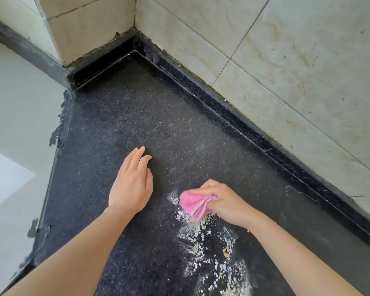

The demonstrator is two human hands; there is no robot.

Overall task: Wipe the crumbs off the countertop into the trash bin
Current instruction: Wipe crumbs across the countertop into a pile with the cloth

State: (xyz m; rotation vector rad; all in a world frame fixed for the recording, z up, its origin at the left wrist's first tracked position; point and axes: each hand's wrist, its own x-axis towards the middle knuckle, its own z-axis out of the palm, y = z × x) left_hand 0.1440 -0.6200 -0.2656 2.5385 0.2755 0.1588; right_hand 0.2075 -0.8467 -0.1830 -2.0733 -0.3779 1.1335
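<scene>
A dark speckled countertop [126, 124] fills the view. Pale crumbs [209, 248] and white dust lie in a streak from below the cloth down to the bottom edge. My right hand [224, 201] grips a bunched pink cloth [193, 205], whose lower tip touches the top of the crumb streak. My left hand [131, 182] lies flat with straight fingers on the counter, to the left of the cloth and clear of the crumbs. No trash bin is in view.
A raised black backsplash strip [233, 116] and stained tiled wall [297, 71] run along the right side and meet another wall at the far corner [135, 50]. The counter's left edge [51, 167] drops off to a pale floor.
</scene>
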